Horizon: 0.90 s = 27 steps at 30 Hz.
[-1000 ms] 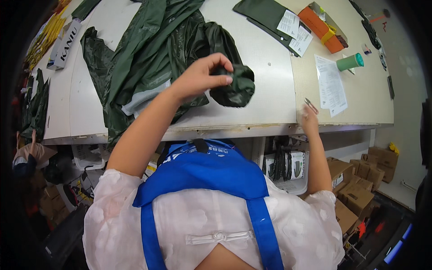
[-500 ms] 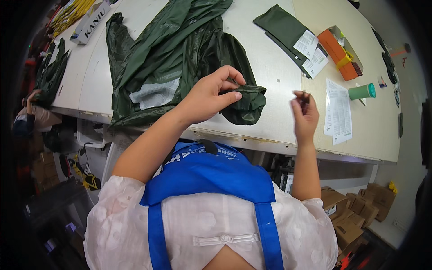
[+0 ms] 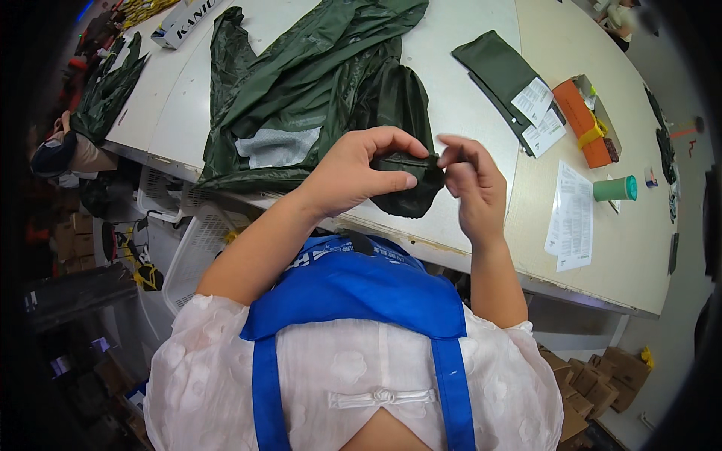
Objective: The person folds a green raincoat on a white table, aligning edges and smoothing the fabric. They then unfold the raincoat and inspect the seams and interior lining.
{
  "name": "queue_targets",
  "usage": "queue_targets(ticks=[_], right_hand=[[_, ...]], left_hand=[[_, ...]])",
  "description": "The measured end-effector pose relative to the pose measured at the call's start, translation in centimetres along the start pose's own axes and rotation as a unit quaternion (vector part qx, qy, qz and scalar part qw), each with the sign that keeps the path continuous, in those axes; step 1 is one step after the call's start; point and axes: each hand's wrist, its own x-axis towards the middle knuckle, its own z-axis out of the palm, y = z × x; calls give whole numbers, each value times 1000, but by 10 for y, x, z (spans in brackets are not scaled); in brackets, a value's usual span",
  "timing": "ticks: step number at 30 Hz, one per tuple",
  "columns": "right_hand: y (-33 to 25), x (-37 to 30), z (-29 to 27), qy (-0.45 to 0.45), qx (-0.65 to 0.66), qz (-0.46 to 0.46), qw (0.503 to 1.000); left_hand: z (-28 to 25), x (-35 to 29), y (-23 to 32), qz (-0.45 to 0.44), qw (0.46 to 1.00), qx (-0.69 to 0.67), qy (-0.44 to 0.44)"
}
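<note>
A dark green jacket (image 3: 301, 98) of thin, shiny cloth lies spread before me, with a light grey patch (image 3: 280, 148) showing near its lower edge. My left hand (image 3: 359, 169) is closed on the end of a jacket sleeve (image 3: 410, 197), with the cuff's edge between thumb and fingers. At the right side of that cuff is my right hand (image 3: 479, 188), its fingers curled in a pinch. The thumb is slightly smeared, and whatever the pinch holds is too small to make out.
To the right are a folded green garment (image 3: 496, 83) with white tags, an orange box (image 3: 579, 124), printed sheets (image 3: 569, 218) and a green cup (image 3: 615, 189). A co-worker's arm (image 3: 64, 124) is at far left. Cartons (image 3: 602, 383) stand below the table (image 3: 639, 278).
My right hand has moved left, from over the bare table to the cuff. My left hand still grips the sleeve end. The whole view has shifted a little.
</note>
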Motion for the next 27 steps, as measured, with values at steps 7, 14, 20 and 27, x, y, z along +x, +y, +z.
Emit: queue_targets(ticks=[7,14,20,27], right_hand=[[-3,-12,-7,33,-322,-121,938],[-6,-7,17,39,-388,-193,900],[-9,-4,21,35,-426,-215,878],[-12,-6,27,67,-406,-208,887]], left_hand=[[-11,-4,1,-24,996,-88,17],[-17,-5,-3,-23,989,-146,31],[-20,-8,0,-35,986,-160,31],[-20,-8,-7,38,991,-120,38]])
